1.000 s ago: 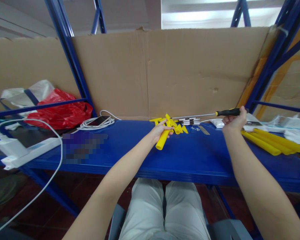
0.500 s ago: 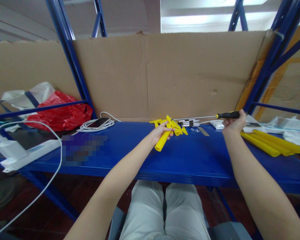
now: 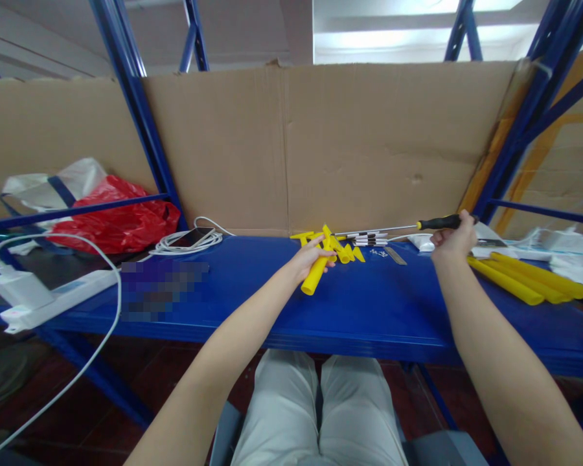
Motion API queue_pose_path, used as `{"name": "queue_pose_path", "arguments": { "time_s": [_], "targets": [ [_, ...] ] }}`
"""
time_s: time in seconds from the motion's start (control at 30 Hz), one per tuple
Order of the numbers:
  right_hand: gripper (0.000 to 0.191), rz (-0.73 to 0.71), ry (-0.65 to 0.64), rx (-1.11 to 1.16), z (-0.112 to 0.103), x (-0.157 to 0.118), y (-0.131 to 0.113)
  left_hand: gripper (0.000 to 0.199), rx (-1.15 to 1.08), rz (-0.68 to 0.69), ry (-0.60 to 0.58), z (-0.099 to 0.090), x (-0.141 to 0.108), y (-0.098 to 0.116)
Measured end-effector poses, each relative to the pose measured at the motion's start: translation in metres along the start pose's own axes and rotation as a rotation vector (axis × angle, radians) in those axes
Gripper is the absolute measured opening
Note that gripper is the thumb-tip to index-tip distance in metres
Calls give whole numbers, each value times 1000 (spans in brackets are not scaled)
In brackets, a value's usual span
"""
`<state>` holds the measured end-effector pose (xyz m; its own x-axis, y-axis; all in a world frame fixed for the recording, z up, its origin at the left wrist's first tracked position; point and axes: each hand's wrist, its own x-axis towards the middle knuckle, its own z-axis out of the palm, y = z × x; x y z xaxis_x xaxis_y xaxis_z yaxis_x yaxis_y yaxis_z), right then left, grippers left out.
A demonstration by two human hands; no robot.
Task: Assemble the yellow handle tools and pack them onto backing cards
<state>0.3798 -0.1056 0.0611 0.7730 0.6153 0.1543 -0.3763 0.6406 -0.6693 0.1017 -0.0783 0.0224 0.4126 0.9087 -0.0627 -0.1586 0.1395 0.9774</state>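
Observation:
My left hand (image 3: 307, 260) is closed around a yellow tube-like handle (image 3: 315, 278) whose round end points toward me. My right hand (image 3: 454, 241) grips a screwdriver (image 3: 432, 224) by its black and yellow handle. The long shaft runs left, nearly level, and its tip reaches the upper part of the yellow piece; whether it touches a screw cannot be made out. More yellow parts (image 3: 344, 251) lie behind and beside my left hand. To their right are black and white rods (image 3: 370, 239), several tiny metal bits (image 3: 379, 252) and a flat metal strip (image 3: 396, 255).
Yellow tubes (image 3: 529, 281) lie at the right of the blue table (image 3: 252, 285). A phone (image 3: 191, 238) and coiled white cable (image 3: 168, 247) are at the left, near a red bag (image 3: 121, 217) and a power strip (image 3: 61, 301). Cardboard (image 3: 214, 155) walls the back.
The screwdriver and my right hand have shifted very slightly left. My left hand stays in place on the yellow handle.

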Motion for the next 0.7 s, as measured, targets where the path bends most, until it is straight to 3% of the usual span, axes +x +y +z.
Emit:
{"name": "queue_pose_path", "arguments": {
  "time_s": [0.1, 0.37, 0.7],
  "targets": [
    [26, -56, 109, -53, 5, -11, -2, 80, 36, 7, 59, 3, -3, 1],
    [32, 6, 45, -145, 9, -21, -6, 80, 94, 54, 198, 6, -7, 4],
    [33, 54, -3, -200, 8, -13, 1, 75, 173, 65, 282, 4, -6, 2]
  ]
}}
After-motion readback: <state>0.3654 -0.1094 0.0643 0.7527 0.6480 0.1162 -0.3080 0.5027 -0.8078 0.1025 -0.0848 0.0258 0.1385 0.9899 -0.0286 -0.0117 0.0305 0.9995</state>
